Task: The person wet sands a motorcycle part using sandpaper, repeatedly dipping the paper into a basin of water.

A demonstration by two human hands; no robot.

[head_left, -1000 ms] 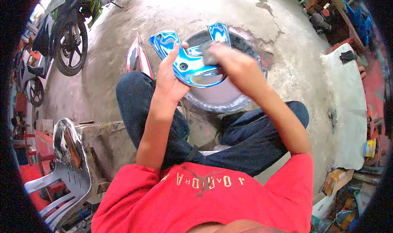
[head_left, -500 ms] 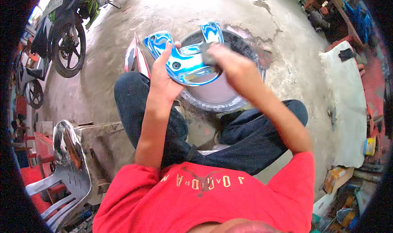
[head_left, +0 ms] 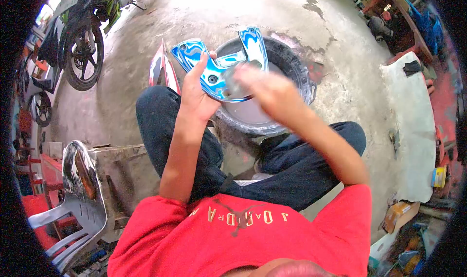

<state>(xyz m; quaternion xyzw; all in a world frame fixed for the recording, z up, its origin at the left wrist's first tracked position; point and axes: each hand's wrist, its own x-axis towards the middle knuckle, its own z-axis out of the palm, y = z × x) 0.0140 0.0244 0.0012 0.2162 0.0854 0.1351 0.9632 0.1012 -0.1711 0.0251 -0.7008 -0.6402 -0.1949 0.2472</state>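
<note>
One half-closed left hand (head_left: 197, 92) grips the blue panel (head_left: 198, 58).

Red short-sleeved shirt (head_left: 287, 228) marked with gold lettering, dark figure printed across the lettering, dark blue trousers (head_left: 301, 170) worn below the shirt.

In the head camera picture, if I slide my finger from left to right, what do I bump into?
Motorbike wheel → pointy red-and-white piece → shiny blue part → round tub → black cloth-like thing → little yellow-and-blue container.
</note>
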